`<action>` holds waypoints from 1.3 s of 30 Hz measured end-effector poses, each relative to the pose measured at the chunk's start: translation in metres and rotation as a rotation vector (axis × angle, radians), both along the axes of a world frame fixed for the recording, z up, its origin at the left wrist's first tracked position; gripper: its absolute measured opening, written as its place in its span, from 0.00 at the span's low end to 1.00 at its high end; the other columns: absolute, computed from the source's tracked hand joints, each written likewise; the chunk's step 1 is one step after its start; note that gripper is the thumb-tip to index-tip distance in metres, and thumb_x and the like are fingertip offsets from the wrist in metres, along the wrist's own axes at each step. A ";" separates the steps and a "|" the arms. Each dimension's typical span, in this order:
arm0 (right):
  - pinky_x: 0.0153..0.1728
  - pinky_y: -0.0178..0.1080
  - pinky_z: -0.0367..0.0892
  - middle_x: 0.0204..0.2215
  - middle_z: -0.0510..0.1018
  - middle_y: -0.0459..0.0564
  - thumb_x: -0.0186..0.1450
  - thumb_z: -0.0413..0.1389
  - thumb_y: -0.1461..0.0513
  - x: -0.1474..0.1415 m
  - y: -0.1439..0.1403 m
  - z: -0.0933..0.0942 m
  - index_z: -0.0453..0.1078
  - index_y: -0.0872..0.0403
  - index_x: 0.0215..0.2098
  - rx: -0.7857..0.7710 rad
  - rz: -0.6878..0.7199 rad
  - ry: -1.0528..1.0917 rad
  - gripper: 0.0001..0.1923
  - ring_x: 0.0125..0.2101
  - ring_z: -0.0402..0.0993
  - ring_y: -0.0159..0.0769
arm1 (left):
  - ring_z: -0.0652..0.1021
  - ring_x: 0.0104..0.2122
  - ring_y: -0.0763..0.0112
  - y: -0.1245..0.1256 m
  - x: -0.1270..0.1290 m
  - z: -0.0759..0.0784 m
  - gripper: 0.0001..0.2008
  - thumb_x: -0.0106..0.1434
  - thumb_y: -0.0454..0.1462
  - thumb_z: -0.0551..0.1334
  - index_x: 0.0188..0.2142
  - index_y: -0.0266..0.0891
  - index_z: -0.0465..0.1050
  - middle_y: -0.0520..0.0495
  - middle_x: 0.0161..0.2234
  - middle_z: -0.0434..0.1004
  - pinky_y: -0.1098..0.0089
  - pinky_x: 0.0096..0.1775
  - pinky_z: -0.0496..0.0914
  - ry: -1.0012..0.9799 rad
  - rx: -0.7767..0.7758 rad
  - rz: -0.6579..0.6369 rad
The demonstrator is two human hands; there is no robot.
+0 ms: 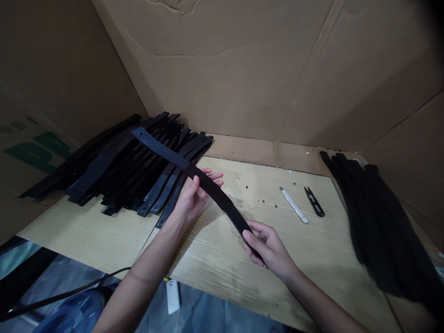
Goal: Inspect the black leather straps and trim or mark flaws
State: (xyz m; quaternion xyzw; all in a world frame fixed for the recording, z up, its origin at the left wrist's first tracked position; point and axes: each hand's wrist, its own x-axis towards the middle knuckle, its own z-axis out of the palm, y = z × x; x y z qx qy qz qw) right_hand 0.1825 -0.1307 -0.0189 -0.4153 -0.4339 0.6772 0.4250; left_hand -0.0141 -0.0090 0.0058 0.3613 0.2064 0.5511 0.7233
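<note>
1. The right hand (268, 247) was curled tight around the near end of a long dark strap (194, 173), thumb pressed on top, fingers wrapped beneath.
2. The left hand (194, 194) sat under the strap's middle, palm up and fingers loosely spread, the strap resting across them with the thumb hidden behind it; a light support more than a firm clamp.
3. And the strap itself hung in the air above the table (215, 259), running from the right hand up and away to the left, its far rounded end hovering over the pile.
4. That pile of dark straps (118, 171) lay fanned out on the table's far left, just beyond the left hand.
5. Over to the right, a white pen-like tool (294, 205) lay flat on the table, with small black thread snips (314, 201) just beside it, both well apart from the hands.
6. Further right, a second heap of black straps (378, 226) stretched along the table's edge.
7. Cardboard walls (243, 64) closed in the back and sides.
</note>
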 end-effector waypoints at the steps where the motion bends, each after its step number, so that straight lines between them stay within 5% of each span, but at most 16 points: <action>1: 0.10 0.25 0.46 0.18 0.66 0.38 0.65 0.58 0.50 0.000 0.000 0.000 0.67 0.58 0.39 -0.002 0.001 0.004 0.18 0.11 0.52 0.19 | 0.82 0.40 0.64 0.000 0.000 0.000 0.21 0.53 0.45 0.72 0.41 0.36 0.74 0.41 0.42 0.82 0.67 0.45 0.74 0.017 0.012 -0.008; 12: 0.09 0.25 0.46 0.18 0.66 0.38 0.66 0.58 0.50 -0.002 0.000 -0.001 0.66 0.57 0.38 0.003 0.011 0.019 0.18 0.10 0.52 0.18 | 0.82 0.33 0.67 -0.001 0.001 0.000 0.20 0.54 0.48 0.70 0.39 0.38 0.70 0.45 0.35 0.83 0.69 0.40 0.74 0.021 0.028 0.019; 22: 0.09 0.25 0.47 0.18 0.66 0.38 0.65 0.58 0.50 0.001 0.001 0.000 0.66 0.57 0.37 0.005 -0.002 0.009 0.17 0.10 0.53 0.18 | 0.82 0.41 0.65 -0.003 0.001 0.000 0.18 0.53 0.41 0.73 0.41 0.35 0.74 0.40 0.42 0.82 0.68 0.48 0.73 0.039 0.067 -0.060; 32: 0.10 0.26 0.45 0.17 0.66 0.38 0.64 0.59 0.49 -0.001 0.000 0.002 0.66 0.57 0.37 -0.004 0.000 -0.007 0.19 0.10 0.52 0.19 | 0.82 0.38 0.66 -0.002 -0.002 0.000 0.19 0.56 0.44 0.70 0.44 0.36 0.73 0.38 0.42 0.82 0.69 0.42 0.75 0.039 0.086 -0.106; 39: 0.10 0.26 0.46 0.17 0.66 0.39 0.64 0.59 0.49 -0.001 -0.001 0.001 0.66 0.57 0.37 0.007 0.004 -0.010 0.19 0.11 0.52 0.19 | 0.82 0.37 0.63 -0.004 -0.001 0.000 0.19 0.51 0.45 0.73 0.36 0.35 0.74 0.41 0.40 0.82 0.66 0.44 0.74 0.081 0.052 -0.065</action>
